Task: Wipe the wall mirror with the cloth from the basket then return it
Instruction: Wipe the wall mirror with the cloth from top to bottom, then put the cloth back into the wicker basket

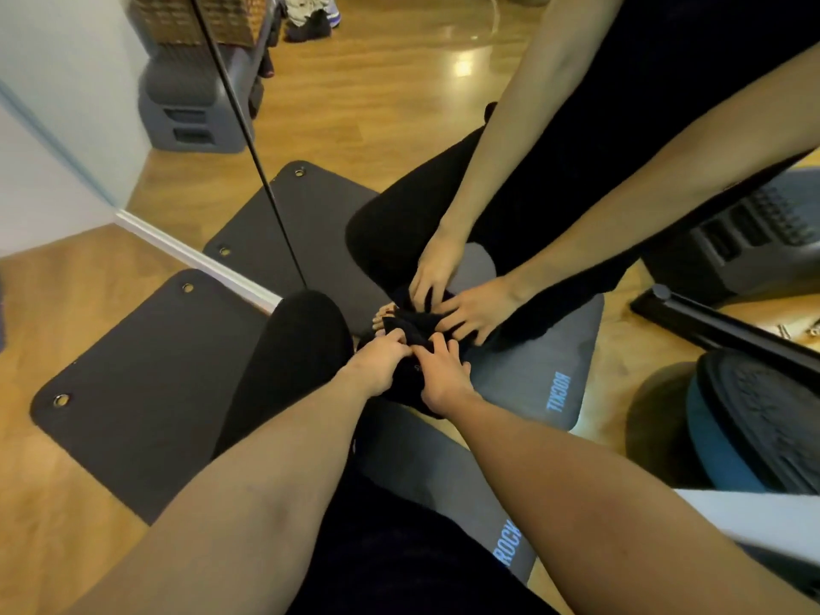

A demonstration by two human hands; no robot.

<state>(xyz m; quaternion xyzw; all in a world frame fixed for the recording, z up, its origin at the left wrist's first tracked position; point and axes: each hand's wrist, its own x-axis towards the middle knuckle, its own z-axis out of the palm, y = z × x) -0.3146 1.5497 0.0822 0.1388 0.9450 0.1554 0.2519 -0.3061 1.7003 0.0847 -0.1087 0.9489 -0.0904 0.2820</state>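
A dark cloth (415,331) is pressed against the bottom of the wall mirror (377,95), low near the floor. My left hand (379,364) and my right hand (441,377) both grip the cloth, side by side, fingers curled into it. The mirror shows the reflection of both hands and arms meeting mine at the glass. A woven basket (195,15) appears at the top left, partly as a reflection; I cannot tell what is in it.
Dark grey exercise mats (133,379) lie on the wooden floor under my knees. A blue and black balance dome (754,428) sits at the right beside a black bar (719,324). A grey step block (186,113) stands by the white wall at the left.
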